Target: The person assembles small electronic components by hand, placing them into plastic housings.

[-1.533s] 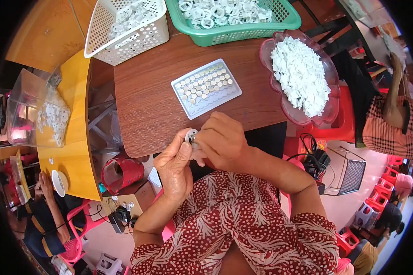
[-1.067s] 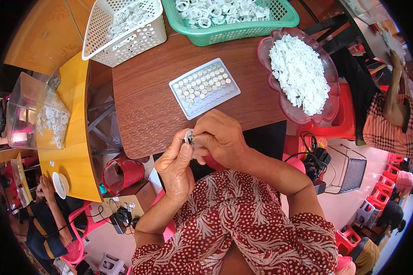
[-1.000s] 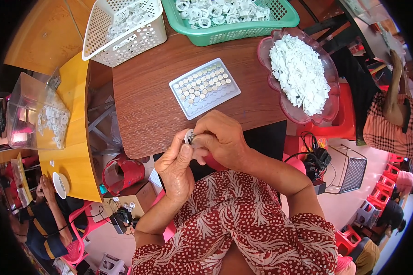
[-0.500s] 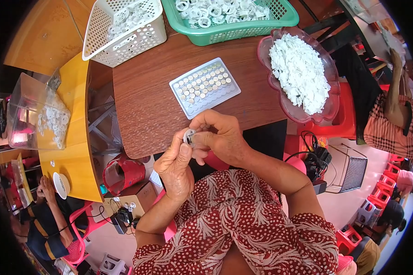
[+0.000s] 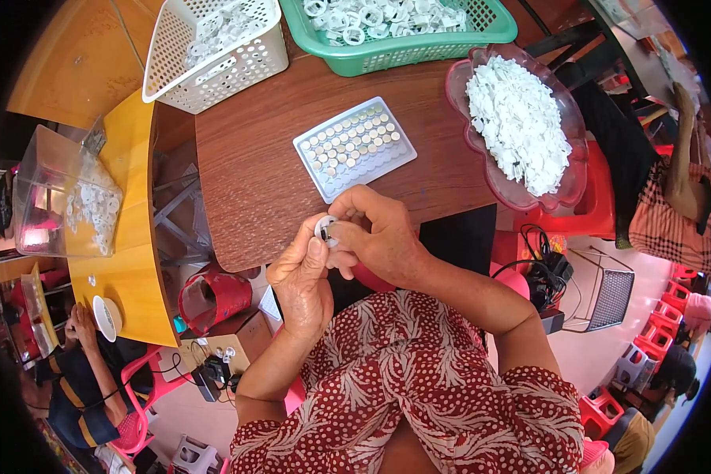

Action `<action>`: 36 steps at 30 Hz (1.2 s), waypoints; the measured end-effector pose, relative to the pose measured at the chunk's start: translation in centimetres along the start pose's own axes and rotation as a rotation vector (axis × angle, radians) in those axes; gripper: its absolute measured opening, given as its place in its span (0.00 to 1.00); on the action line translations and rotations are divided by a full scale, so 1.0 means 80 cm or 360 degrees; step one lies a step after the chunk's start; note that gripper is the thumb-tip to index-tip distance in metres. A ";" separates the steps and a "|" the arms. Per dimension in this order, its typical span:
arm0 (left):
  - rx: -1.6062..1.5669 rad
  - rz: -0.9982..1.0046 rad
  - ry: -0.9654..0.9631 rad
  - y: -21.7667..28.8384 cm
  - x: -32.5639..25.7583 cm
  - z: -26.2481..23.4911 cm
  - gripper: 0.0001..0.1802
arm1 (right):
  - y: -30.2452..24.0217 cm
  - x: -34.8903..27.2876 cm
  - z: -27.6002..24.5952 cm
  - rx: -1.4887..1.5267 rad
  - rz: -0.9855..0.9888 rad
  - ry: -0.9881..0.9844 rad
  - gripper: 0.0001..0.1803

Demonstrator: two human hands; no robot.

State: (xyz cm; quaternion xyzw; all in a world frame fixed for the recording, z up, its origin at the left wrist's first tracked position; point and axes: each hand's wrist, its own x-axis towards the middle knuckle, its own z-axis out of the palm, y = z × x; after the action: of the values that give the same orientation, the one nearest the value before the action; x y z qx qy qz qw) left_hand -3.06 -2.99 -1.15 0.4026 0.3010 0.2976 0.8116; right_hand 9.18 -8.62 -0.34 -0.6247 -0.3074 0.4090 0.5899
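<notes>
Between my two hands, just off the table's near edge, is a small round white plastic part (image 5: pixel 321 227) with a dark spot inside. My left hand (image 5: pixel 300 276) pinches it between thumb and fingers. The fingers of my right hand (image 5: pixel 379 237) close on its right side, covering part of it; whether they hold a second small piece is hidden. Just beyond my hands lies a pale plastic tray (image 5: pixel 355 178) with rows of round silver button cells (image 5: pixel 349 146); the nearest pockets hold none.
A white basket (image 5: pixel 221 79) and a green basket (image 5: pixel 419 57) of clear plastic rings stand at the table's far side. At right sits a pink scalloped bowl (image 5: pixel 482 158) of small white pieces. A clear bin (image 5: pixel 43 205) and another person's hands (image 5: pixel 79 325) are at left.
The round part has turned slightly in my fingers, and my right fingertips have shifted a little over it. Both hands stay in nearly the same place.
</notes>
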 end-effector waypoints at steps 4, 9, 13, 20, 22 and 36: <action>0.0062 0.0055 -0.0020 -0.001 0.001 0.000 0.21 | 0.022 0.003 0.002 -0.0614 -0.0661 0.0240 0.06; -0.0087 -0.0095 0.0003 -0.006 0.000 -0.012 0.21 | 0.032 0.002 0.005 -0.0647 -0.0637 0.0215 0.07; -0.0006 -0.0109 -0.0039 0.001 -0.002 -0.012 0.20 | 0.017 -0.004 -0.001 -0.0321 -0.0254 0.0064 0.08; 0.0069 0.0006 -0.0063 0.003 -0.002 -0.006 0.19 | -0.002 -0.013 -0.004 -0.0287 -0.0133 0.0035 0.08; 0.0064 0.0024 -0.0038 0.001 -0.003 -0.005 0.19 | 0.010 -0.014 -0.003 -0.0345 -0.0363 0.0076 0.09; 0.0271 0.0106 0.0076 -0.007 0.008 -0.006 0.15 | 0.021 -0.022 0.001 -0.0143 -0.0327 0.0168 0.07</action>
State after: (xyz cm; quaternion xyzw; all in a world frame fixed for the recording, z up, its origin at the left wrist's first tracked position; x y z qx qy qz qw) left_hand -2.89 -2.55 -2.01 0.4727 0.3308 0.3072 0.7568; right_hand 8.11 -10.31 -1.71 -0.6365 -0.3564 0.2988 0.6153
